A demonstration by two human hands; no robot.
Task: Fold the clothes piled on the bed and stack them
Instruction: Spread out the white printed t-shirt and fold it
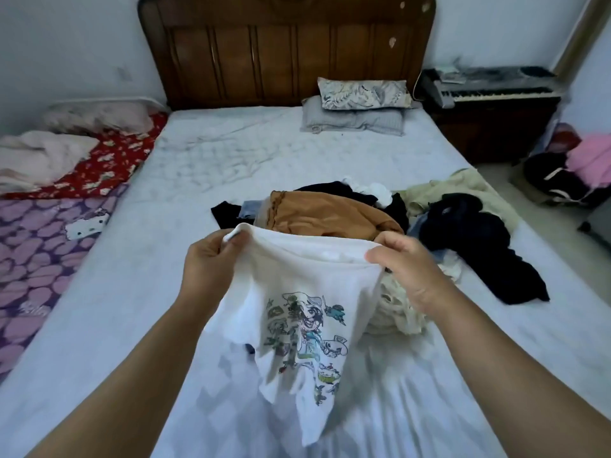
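Both hands, left (211,259) and right (406,262), pinch the shirt (297,312) by its top edge; it hangs lengthwise toward the bed's (115,309) near edge, pile (363,216) beyond.

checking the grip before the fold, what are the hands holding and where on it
Both hands hold the white printed shirt up over the bed by its top edge: the left hand pinches one end, the right hand the other.
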